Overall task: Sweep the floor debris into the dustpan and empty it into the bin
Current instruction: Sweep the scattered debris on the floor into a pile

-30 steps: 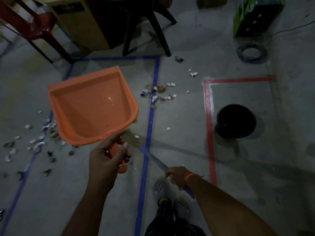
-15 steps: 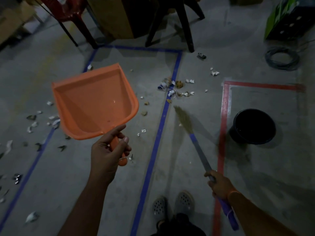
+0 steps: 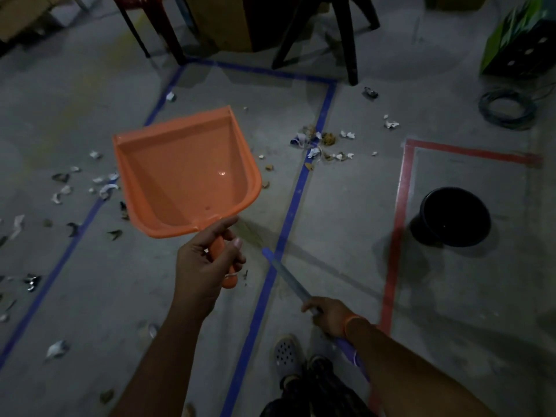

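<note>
The orange handle of the dustpan (image 3: 186, 173) is gripped by the left hand (image 3: 204, 266), fingers curled round it and thumb laid toward the pan's rear rim. The pan is held clear of the floor (image 3: 346, 224), directly ahead of that hand, its hollow turned up to the camera and nothing seen inside it. The broom handle (image 3: 285, 273) is clasped by the right hand (image 3: 331, 316), an orange band being worn at the wrist; the shaft is angled forward and leftward toward the dustpan's grip, and its brush end is lost in blur.

Torn paper scraps (image 3: 102, 188) are scattered on the floor just left of the pan, over a blue tape line (image 3: 288, 221). A second cluster of debris (image 3: 322, 144) is seen ahead and right of the pan, across the other blue line. The black bin (image 3: 454, 216) is set well to the right, inside a corner of red tape (image 3: 397, 236), beyond the right hand. Chair legs (image 3: 350, 37) and a coil of cable (image 3: 507, 108) are found at the far edge.
</note>
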The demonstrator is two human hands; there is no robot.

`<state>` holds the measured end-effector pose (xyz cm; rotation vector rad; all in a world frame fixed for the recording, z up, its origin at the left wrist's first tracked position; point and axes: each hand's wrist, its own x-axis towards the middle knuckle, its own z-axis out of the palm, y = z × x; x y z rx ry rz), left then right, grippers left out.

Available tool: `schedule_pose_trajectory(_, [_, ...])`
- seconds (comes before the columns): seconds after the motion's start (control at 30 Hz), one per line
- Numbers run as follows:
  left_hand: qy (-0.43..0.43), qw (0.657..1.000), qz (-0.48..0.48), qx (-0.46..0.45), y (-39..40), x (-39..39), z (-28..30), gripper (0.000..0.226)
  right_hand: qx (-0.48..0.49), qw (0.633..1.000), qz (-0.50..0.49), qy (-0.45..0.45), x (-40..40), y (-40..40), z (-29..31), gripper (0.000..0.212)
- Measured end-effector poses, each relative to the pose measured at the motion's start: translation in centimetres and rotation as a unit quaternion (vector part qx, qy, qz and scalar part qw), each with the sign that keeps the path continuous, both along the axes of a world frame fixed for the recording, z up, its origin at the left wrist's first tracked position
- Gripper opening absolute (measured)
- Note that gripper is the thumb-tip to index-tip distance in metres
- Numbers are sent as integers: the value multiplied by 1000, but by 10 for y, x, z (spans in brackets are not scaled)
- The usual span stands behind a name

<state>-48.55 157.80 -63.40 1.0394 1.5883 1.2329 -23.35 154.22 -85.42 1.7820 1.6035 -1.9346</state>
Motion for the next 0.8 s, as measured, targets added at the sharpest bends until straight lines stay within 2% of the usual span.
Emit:
schedule_pose_trajectory(0.13, [-20,1000,15,3,-9,-24,5,37,-18,997,-40,61,-20,9,31,27])
schedule_pose_trajectory(0.3, [-40,999,14,16,1,-33,13,36,10,993,-99,70,-1,37,53,20])
schedule_pose_trajectory(0.47, [-48,999,5,24,47,-24,12,36,105,983,-149,5,49,110,65,26])
schedule_pose_trajectory(0.6, [-47,997,-35,41,108,13,9,36,163,969,-176,-55,99,194,62,27])
schedule_pose_trajectory(0.8, [-44,996,-75,34,230,99,-9,36,172,946,-243,-130,204,326,38,25])
